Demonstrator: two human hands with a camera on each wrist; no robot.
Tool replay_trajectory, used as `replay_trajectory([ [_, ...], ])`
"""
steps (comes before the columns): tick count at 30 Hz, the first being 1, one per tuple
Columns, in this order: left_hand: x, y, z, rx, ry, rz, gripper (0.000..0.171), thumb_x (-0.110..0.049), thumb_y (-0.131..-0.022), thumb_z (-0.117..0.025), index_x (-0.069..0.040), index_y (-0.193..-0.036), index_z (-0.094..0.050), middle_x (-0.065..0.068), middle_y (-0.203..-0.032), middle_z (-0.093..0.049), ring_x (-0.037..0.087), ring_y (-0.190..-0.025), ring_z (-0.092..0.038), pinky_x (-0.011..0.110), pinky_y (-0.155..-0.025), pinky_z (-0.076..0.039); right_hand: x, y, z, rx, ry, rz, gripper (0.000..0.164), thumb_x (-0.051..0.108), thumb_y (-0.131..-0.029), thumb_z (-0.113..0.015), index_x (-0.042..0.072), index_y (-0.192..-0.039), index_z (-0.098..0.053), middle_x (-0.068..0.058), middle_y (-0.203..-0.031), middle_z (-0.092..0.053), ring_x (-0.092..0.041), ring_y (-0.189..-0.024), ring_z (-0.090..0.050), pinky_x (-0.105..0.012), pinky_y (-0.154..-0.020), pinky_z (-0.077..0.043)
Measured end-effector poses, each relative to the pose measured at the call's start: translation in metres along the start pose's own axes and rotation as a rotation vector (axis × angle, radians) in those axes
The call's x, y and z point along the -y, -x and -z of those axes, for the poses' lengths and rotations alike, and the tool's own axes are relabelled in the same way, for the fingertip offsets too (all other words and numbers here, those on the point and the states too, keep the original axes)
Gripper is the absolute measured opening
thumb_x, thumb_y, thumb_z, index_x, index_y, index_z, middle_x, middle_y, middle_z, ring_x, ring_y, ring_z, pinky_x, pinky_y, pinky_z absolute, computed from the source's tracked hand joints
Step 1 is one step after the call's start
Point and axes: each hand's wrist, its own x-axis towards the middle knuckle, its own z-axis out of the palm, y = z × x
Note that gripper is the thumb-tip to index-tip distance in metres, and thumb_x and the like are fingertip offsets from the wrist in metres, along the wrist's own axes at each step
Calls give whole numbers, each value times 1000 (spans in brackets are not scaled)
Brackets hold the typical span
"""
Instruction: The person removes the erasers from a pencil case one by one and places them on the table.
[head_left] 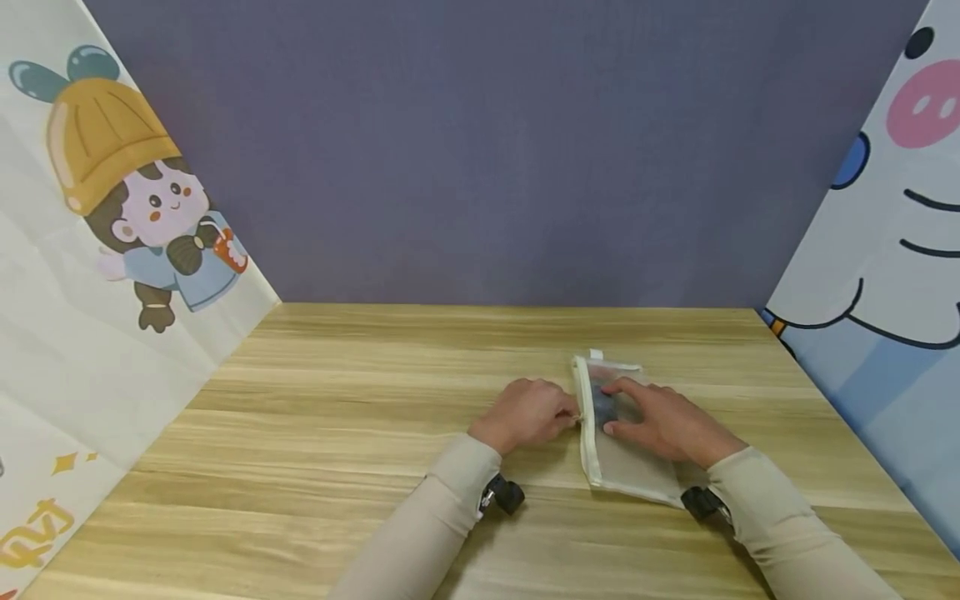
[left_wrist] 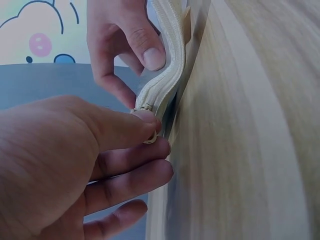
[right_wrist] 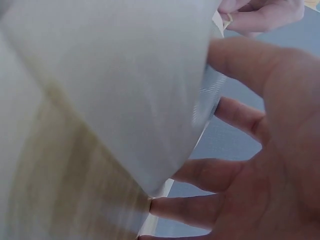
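A translucent mesh zipper pouch (head_left: 637, 471) with a cream zipper edge lies on the table, right of centre in the head view. Through its side shows a dark patch (head_left: 602, 406), perhaps something inside. My left hand (head_left: 531, 414) pinches the zipper pull (left_wrist: 150, 137) between thumb and forefinger at the pouch's left edge. Bending upward in the left wrist view, the zipper band (left_wrist: 172, 50) stands off the table. My right hand (head_left: 667, 421) rests on the pouch, thumb and fingers spread, fingertips touching its surface (right_wrist: 130, 90) near the zipper side.
The wood-grain table (head_left: 337, 467) stretches out on every side of the pouch. A grey-blue panel (head_left: 480, 150) rises at its back edge. Cartoon-printed sheets hang at the left (head_left: 45, 317) and right (head_left: 892, 275). A small white tag (head_left: 596, 354) sticks up from the pouch's far end.
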Motion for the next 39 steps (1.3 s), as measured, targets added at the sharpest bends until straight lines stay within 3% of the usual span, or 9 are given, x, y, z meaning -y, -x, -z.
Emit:
replay_trajectory([
  [12, -1, 4, 5, 58, 45, -12, 20, -25, -99, -64, -26, -79, -65, -15, -75, -55, 2, -68, -49, 23, -62, -42, -3, 1, -1, -2, -22, 15, 59, 50, -93, -68, 21, -142, -52, -22, -142, -53, -47, -124, -52, -61, -94, -44],
  [21, -3, 3, 8, 79, 48, -35, 15, -25, -98, -66, -25, -83, -69, -16, -79, -59, 0, -70, -50, 20, -64, -42, -4, 1, 0, -9, -15, 11, 60, 53, -92, -68, 23, -143, -53, -18, -143, -53, -46, -125, -52, -60, -93, -44],
  [29, -8, 3, 9, 78, 37, -45, 26, -25, -97, -65, -22, -72, -57, -11, -70, -51, 3, -63, -44, 20, -57, -35, -5, 2, 2, -22, -1, 23, 61, 51, -92, -69, 21, -142, -53, -18, -142, -54, -45, -123, -53, -58, -91, -46],
  [39, -10, 4, 8, 97, 61, -70, 30, -18, -92, -64, -22, -66, -50, -9, -69, -48, 4, -63, -43, 20, -57, -34, -5, 2, 0, -29, -16, 45, 60, 48, -92, -70, 19, -142, -54, -16, -145, -52, -42, -127, -52, -58, -95, -44],
])
